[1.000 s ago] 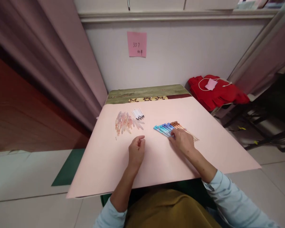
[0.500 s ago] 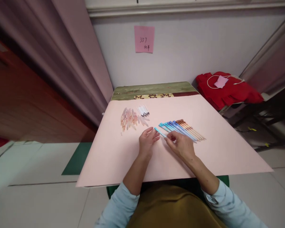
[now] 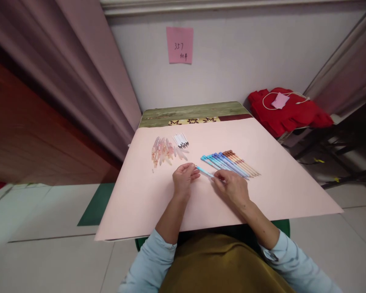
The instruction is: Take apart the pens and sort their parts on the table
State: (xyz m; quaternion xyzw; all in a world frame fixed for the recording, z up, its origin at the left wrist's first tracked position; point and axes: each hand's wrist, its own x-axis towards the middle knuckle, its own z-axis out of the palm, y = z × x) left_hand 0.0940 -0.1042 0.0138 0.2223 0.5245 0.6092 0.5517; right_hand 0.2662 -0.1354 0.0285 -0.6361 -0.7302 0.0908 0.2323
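Coming free: one light-blue pen point(image 3: 205, 171) was held apart from its fellows

At the left of the table point(image 3: 186, 113), on a pink sheet point(image 3: 140, 203), a loose pile of clear pieces point(image 3: 162, 151) lay untouched, with slim white sticks point(image 3: 178, 139), dark at one end, fanned just beside it. Neither group had visibly changed. Nearer the person, the left hand point(image 3: 183, 179) had moved in; a second earlier it had been unladen and well apart from the pens. Now its thumb and forefinger were at the pen's left end, the other fingers loosely parted; whether they gripped or merely touched, I could not tell. The pen slanted between the hands, above the sheet. The right hand point(image 3: 233, 188), at the row a second before, pinched the other end with closed fingers. Beyond it, the row of blue and brown pens point(image 3: 221, 160) lay side by side. That change meant, I judged, the work had passed from picking out to handling a single pen two-handed.
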